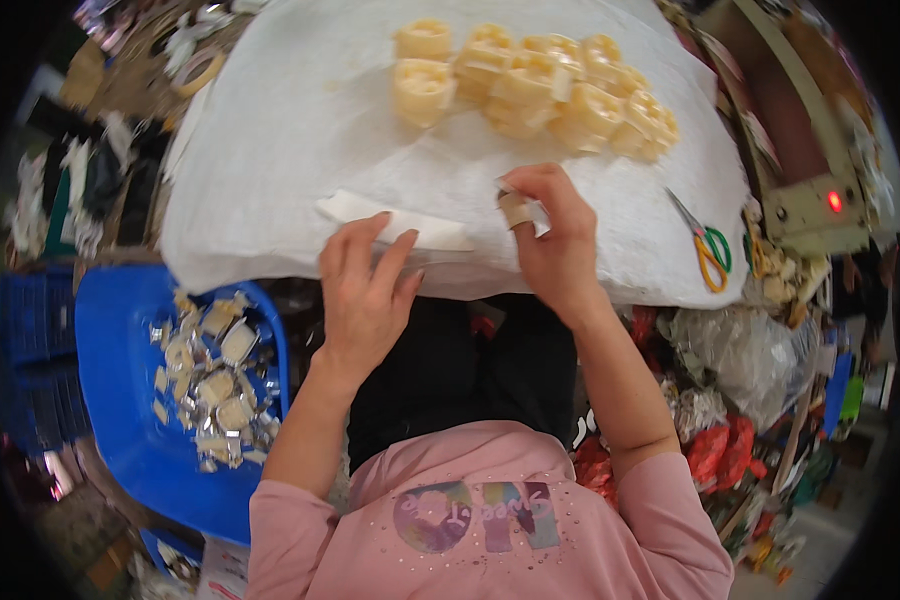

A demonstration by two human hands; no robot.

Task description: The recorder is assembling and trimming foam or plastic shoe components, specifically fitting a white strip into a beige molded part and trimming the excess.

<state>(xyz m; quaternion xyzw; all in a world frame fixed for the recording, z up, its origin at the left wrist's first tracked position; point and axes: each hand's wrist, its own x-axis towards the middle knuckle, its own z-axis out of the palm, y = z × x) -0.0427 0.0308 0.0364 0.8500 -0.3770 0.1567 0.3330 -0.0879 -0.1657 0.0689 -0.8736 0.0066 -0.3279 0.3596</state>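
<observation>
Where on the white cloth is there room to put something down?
There's a big bare patch of white cloth left of the yellow pieces, beyond the white strip. A smaller one lies between the right hand and the scissors. It's crowded where the yellow pieces bunch up, top middle to right.

White cloth: matt, softly creased. White strip: paper-like, smooth, matt. Tan band: matt in finish. Pale yellow bundles: surfaced glossy, translucent, plastic-like. Scissors: bladed in metal, handled in green and orange plastic. Basin: moulded in smooth blue plastic. Clear bag: made of wrinkled, glossy plastic. Shirt: made of matt pink cloth, dotted with shiny studs.
</observation>
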